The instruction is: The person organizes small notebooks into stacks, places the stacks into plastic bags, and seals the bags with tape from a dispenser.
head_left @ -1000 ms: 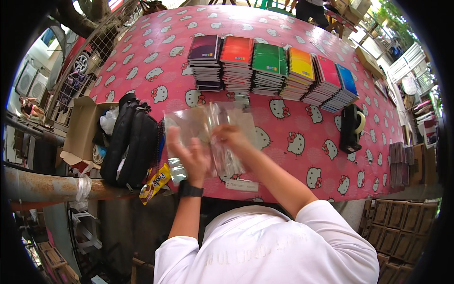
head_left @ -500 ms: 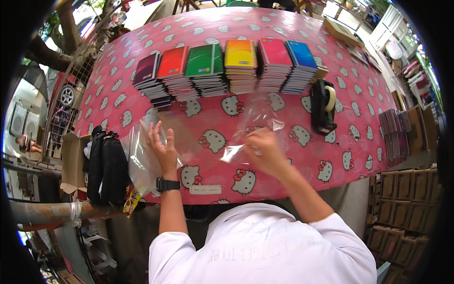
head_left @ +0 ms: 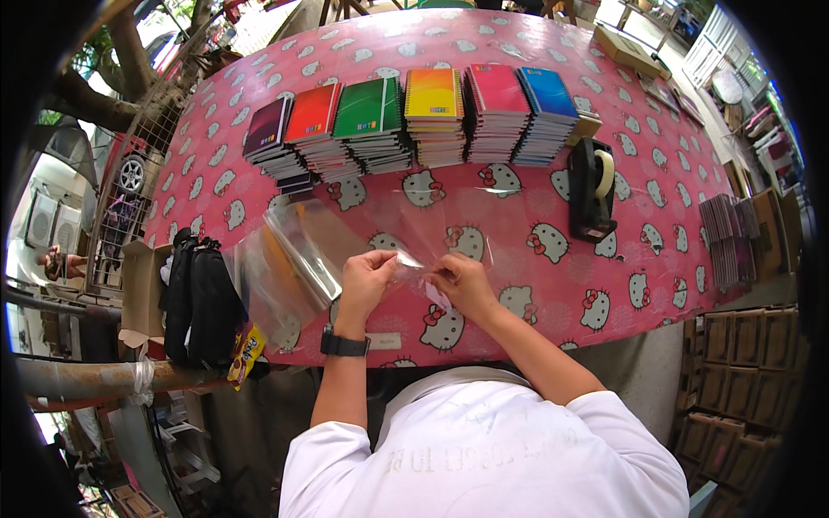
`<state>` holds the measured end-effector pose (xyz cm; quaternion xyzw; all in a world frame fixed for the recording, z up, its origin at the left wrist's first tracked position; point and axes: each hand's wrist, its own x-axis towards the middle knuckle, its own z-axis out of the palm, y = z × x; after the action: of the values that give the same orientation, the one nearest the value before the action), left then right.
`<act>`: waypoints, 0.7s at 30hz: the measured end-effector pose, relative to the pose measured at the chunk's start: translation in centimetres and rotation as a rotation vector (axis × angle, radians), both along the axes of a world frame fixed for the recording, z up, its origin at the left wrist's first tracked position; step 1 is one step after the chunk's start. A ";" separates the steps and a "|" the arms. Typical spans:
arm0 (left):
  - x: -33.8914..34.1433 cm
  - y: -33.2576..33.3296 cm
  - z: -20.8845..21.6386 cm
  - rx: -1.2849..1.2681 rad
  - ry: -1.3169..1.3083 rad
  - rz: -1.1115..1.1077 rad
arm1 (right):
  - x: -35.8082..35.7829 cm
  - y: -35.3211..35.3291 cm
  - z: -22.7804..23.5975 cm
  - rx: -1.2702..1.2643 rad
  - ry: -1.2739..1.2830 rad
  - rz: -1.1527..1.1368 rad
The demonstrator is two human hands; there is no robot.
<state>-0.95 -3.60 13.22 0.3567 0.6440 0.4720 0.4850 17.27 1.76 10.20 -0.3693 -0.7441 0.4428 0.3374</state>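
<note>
Half a second before, the two hands were apart, each pulling at clear plastic. Now they had come close together in the middle of the frame. The left hand [head_left: 367,278] and the right hand [head_left: 459,283] both pinched the near edge of one clear plastic bag [head_left: 414,233], which lay flat on the pink tablecloth [head_left: 656,181]. So one bag seemed separated from the pile of clear bags [head_left: 281,276] at the left, and I judge its mouth was being opened. The stacks of notebooks [head_left: 406,121] and the tape dispenser [head_left: 592,190] stayed untouched above.
</note>
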 end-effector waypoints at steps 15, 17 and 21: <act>-3.9 0.5 -3.6 0.027 0.080 0.024 | -3.3 -0.7 -0.4 -0.349 0.116 -0.027; -6.6 0.3 -5.8 0.116 -0.105 0.181 | -2.1 -0.1 -0.2 -0.603 0.290 -0.136; -20.1 -3.4 -7.1 0.242 0.701 0.492 | 9.2 5.2 -0.6 -0.484 0.797 -0.607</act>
<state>-21.05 -7.04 6.15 0.3857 0.7753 0.4959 0.0654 26.51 6.92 9.60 -0.4380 -0.2961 0.5896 0.6106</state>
